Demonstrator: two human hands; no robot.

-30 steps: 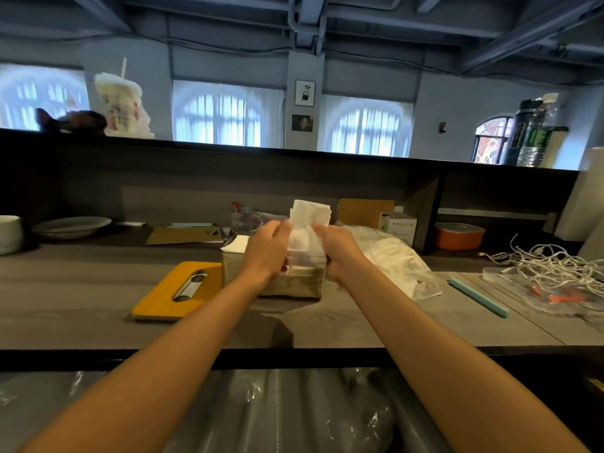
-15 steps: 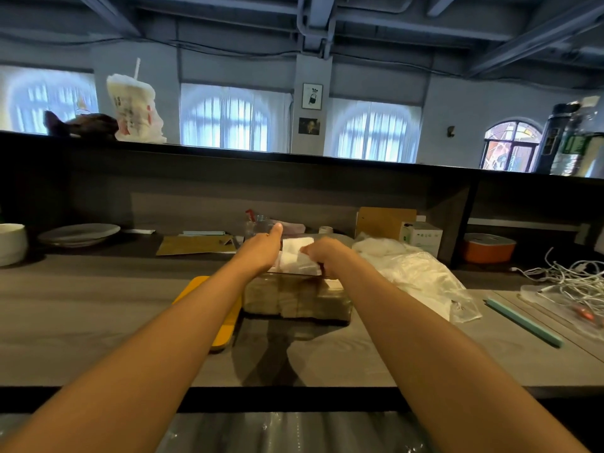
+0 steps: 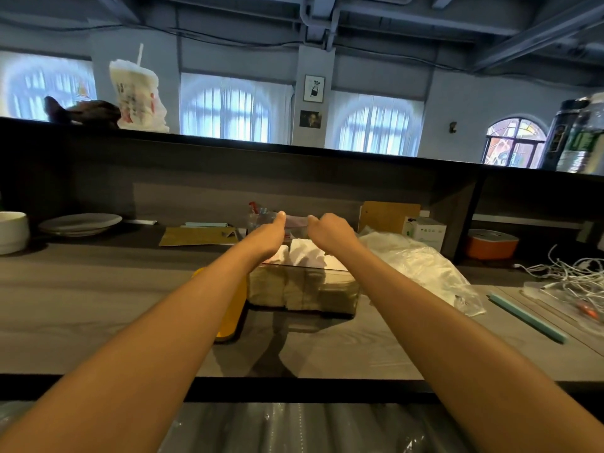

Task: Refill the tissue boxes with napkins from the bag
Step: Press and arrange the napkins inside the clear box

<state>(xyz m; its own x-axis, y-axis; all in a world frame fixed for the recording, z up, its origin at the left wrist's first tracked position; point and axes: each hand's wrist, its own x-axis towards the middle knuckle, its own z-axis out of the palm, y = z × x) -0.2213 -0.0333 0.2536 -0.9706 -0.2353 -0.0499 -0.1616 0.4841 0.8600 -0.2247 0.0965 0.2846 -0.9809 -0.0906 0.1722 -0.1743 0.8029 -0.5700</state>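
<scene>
A clear tissue box stands mid-counter, packed with stacked napkins. White napkins lie crumpled on its open top. My left hand and my right hand reach over the far side of the box, one on each side of the crumpled napkins, thumbs up. Their fingers are hidden behind the backs of the hands, so their hold cannot be seen. The crinkled clear plastic bag lies just right of the box. The box's yellow lid lies to its left, partly under my left forearm.
A teal stick and tangled white cables lie at the right. An orange container, a small white carton, a brown envelope, a plate and a white cup sit at the back.
The napkins, held upright above the box a second ago, have come down onto its top and crumpled. Both hands have moved farther over the box.
</scene>
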